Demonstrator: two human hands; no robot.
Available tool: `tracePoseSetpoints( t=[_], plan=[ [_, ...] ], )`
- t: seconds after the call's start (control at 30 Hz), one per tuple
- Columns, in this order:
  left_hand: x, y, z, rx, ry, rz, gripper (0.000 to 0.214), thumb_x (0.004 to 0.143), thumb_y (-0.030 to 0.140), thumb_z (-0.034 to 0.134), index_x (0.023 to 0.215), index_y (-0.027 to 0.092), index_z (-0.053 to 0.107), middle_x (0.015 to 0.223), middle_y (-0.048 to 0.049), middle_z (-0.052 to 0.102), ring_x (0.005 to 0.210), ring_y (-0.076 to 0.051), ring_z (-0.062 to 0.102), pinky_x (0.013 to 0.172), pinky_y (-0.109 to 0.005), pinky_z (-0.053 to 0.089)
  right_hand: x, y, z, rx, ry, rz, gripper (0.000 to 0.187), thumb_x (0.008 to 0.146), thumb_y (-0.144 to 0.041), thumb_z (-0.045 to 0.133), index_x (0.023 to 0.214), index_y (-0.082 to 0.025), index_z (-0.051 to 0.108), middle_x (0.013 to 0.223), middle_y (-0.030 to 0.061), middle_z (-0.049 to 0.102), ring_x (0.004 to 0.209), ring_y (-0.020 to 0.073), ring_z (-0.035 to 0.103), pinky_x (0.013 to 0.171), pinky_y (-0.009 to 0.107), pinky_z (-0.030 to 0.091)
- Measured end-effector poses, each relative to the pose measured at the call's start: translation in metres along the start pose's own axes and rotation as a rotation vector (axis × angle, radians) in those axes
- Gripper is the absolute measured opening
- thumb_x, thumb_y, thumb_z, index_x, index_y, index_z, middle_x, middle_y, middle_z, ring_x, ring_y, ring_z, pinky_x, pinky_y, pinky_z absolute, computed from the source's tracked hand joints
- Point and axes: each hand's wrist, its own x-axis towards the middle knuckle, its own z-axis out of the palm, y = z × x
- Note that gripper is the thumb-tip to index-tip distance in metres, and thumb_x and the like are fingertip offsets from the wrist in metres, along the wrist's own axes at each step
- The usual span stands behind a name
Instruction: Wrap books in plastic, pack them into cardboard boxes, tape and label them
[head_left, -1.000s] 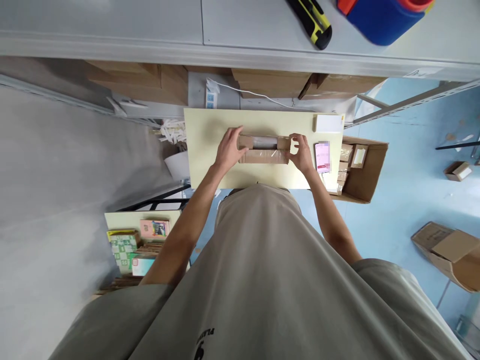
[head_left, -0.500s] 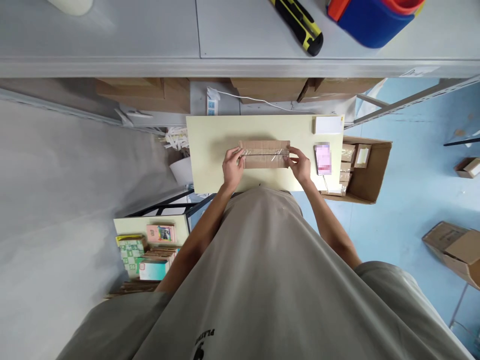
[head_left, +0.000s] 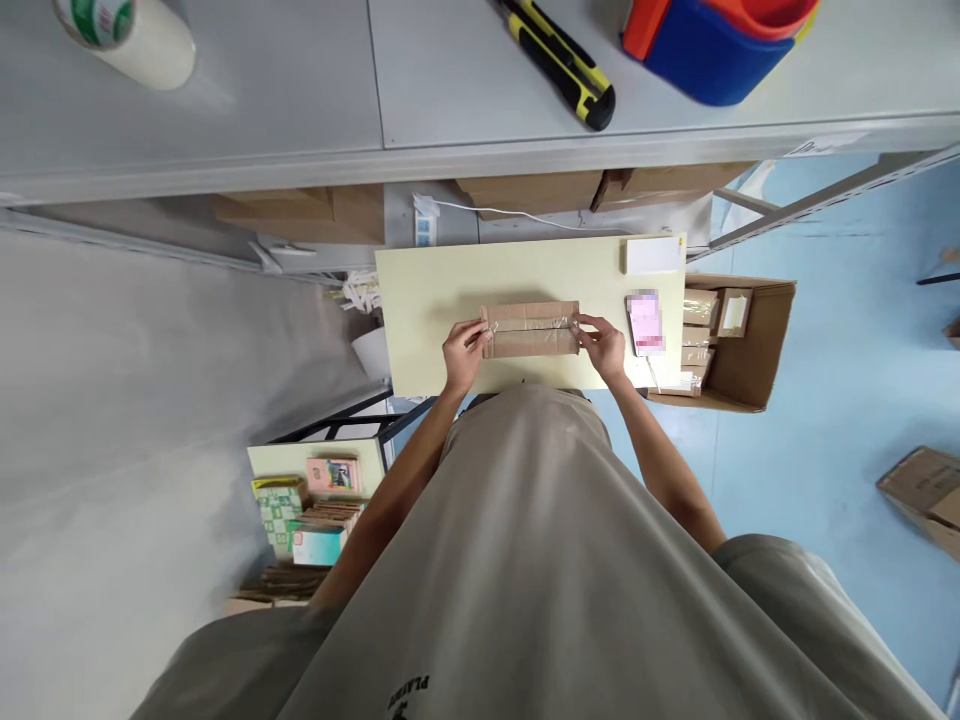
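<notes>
A long, narrow cardboard box (head_left: 530, 345) lies on the pale yellow table (head_left: 427, 285), with shiny clear tape along its middle seam. My left hand (head_left: 463, 352) pinches the box's left end, its fingertips at the tape's end. At the opposite end, my right hand (head_left: 601, 347) grips the box in the same way, thumb and fingers closed at the edge. Right of that hand lies a phone (head_left: 645, 322) with a pink, blurred screen and a cable. Behind the phone sits a white stack of paper or labels (head_left: 654, 255).
An open carton (head_left: 750, 345) holding several small taped boxes adjoins the table's right side. Above, a grey shelf (head_left: 300, 110) carries a utility knife (head_left: 562, 65), a tape roll (head_left: 127, 40) and a blue-red holder (head_left: 712, 50). Books and flat cardboard (head_left: 326, 520) are at lower left.
The camera view has tilted a little, bringing more of the tape roll into sight. Both hands stay on the box ends, their fingers drawn slightly closer to the seam.
</notes>
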Motion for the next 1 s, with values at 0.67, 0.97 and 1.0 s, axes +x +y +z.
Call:
tracePoseSetpoints(
  t=[0.67, 0.97, 1.0],
  plan=[
    [0.13, 0.278, 0.024, 0.241, 0.184, 0.791, 0.048, 0.125, 0.053, 0.056, 0.168, 0.034, 0.066, 0.169, -0.0092, 0.072, 0.164, -0.034, 0.063, 0.139, -0.063, 0.054, 0.184, -0.221, -0.198, -0.613, 0.364, -0.78, 0.058, 0.124, -0.06, 0.059, 0.153, -0.01, 0.064, 0.164, 0.0261, 0.066, 0.157, 0.0463, 0.063, 0.13, 0.073, 0.053],
    [0.085, 0.296, 0.046, -0.145, 0.196, 0.795, 0.044, 0.12, 0.064, 0.065, 0.144, 0.03, 0.08, 0.146, -0.0096, 0.083, 0.143, -0.029, 0.077, 0.127, -0.049, 0.063, 0.163, -0.224, -0.184, -0.812, 0.374, -0.531, 0.05, 0.128, -0.051, 0.047, 0.148, -0.009, 0.065, 0.141, 0.0284, 0.081, 0.136, 0.0383, 0.078, 0.132, 0.06, 0.049],
    [0.071, 0.283, 0.047, -0.207, 0.18, 0.76, 0.043, 0.119, 0.064, 0.067, 0.141, 0.029, 0.081, 0.141, -0.0106, 0.084, 0.138, -0.028, 0.079, 0.123, -0.047, 0.064, 0.144, -0.217, -0.181, -0.801, 0.385, -0.522, 0.05, 0.128, -0.049, 0.044, 0.152, -0.009, 0.063, 0.142, 0.0293, 0.081, 0.135, 0.0399, 0.078, 0.128, 0.06, 0.052]
  ],
)
